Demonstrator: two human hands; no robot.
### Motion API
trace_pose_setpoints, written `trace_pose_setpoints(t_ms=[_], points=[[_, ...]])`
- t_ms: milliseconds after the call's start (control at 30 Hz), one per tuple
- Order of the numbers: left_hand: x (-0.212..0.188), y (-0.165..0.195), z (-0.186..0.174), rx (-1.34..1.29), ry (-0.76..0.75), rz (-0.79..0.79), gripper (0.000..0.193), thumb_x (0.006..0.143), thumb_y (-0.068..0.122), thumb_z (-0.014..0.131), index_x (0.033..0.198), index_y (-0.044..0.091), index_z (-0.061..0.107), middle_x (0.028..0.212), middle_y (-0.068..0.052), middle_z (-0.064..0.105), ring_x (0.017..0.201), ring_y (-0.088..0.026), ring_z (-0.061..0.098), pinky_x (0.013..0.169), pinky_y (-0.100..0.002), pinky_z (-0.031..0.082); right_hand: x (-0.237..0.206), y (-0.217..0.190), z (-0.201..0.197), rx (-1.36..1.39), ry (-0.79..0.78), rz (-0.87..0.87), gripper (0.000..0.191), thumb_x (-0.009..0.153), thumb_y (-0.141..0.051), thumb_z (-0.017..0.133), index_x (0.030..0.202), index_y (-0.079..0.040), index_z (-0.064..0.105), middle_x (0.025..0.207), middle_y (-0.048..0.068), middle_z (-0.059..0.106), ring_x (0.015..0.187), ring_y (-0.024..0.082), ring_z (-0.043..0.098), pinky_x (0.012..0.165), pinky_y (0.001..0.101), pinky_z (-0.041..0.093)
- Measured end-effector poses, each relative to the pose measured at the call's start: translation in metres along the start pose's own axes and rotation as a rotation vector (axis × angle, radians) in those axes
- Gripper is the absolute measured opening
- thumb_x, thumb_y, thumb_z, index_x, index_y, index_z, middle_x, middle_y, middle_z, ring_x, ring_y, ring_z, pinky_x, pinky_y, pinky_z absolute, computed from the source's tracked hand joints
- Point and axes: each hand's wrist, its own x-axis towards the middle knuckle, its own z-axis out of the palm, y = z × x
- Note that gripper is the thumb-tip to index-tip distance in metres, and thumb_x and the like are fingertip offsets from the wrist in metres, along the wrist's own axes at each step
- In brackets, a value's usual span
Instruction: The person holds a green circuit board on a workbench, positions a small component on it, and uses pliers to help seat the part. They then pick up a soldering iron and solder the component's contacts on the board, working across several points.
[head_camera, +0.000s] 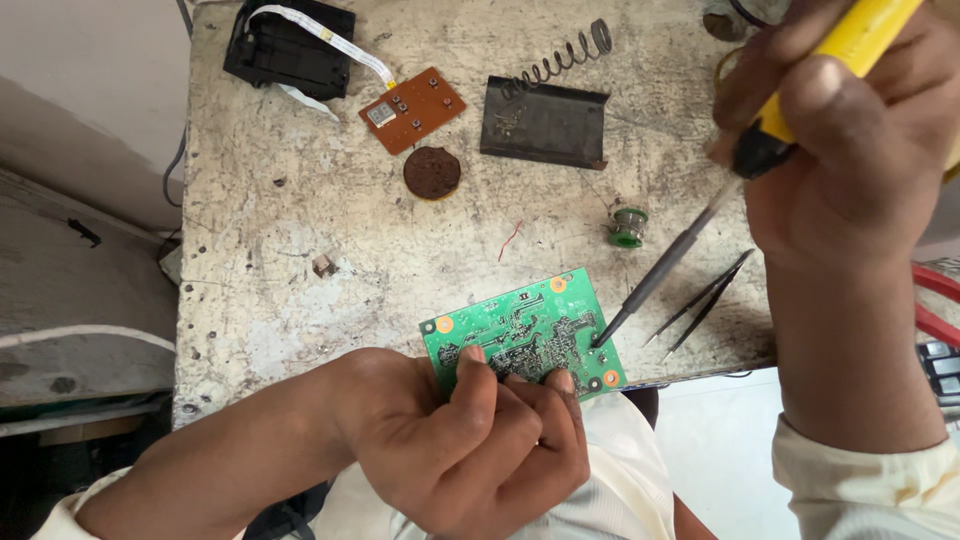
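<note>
Yellow-handled soldering iron (745, 150) sits clenched in the right hand's (850, 130) grip, its tip touching the green circuit board's (525, 332) right edge. The left hand (470, 440) grasps that board at its near edge, over the counter's (300, 230) front rim. Tweezers (700, 300) lie just beside; a solder spool (627, 227), brown board (412, 110), black metal tray (545, 122) and spring (560, 60) lie farther back.

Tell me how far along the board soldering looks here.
Done: nothing the picture can confirm. In hand: left hand holds the green circuit board; right hand puts the yellow-handled soldering iron tip on its right edge. Left: cannot tell; tweezers and solder spool lie unused.
</note>
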Motion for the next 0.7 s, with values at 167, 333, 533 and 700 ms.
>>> trace_pose_setpoints(t_ms=[167,333,533,700], points=[[0.002,-0.002,0.000,-0.017,-0.021,-0.007,0.019,0.095,0.009,0.066,0.077,0.008,0.060,0.058,0.004,0.043,0.053,-0.009,0.046,0.070,-0.025,0.049,0.005,-0.011,0.016,-0.032,0.017,0.050,0.022,0.111,-0.014,0.068,0.104,0.005,0.057,0.088,0.021,0.064,0.061,0.023,0.060,0.060,0.0284,0.050],[0.004,-0.004,-0.001,-0.028,-0.043,-0.002,0.023,0.097,0.012,0.067,0.076,0.008,0.058,0.058,0.004,0.043,0.052,-0.008,0.045,0.069,-0.024,0.049,0.006,-0.013,0.018,-0.092,0.005,-0.025,0.023,0.113,-0.013,0.070,0.104,0.003,0.056,0.088,0.018,0.063,0.062,0.023,0.062,0.061,0.0299,0.051],[0.003,-0.004,0.000,-0.042,-0.039,-0.003,0.026,0.098,0.011,0.069,0.075,0.009,0.056,0.059,0.005,0.041,0.053,-0.008,0.044,0.067,-0.023,0.047,0.004,-0.012,0.018,-0.096,0.029,-0.004,0.024,0.116,-0.012,0.070,0.101,0.003,0.057,0.083,0.017,0.062,0.060,0.022,0.061,0.060,0.0298,0.049],[0.004,-0.003,-0.001,-0.056,-0.048,-0.027,0.026,0.098,0.011,0.069,0.075,0.009,0.056,0.060,0.006,0.041,0.054,-0.008,0.045,0.067,-0.022,0.046,0.006,-0.013,0.017,-0.120,0.007,-0.035,0.021,0.118,-0.013,0.070,0.108,0.003,0.059,0.086,0.016,0.065,0.061,0.021,0.063,0.059,0.0284,0.052]])
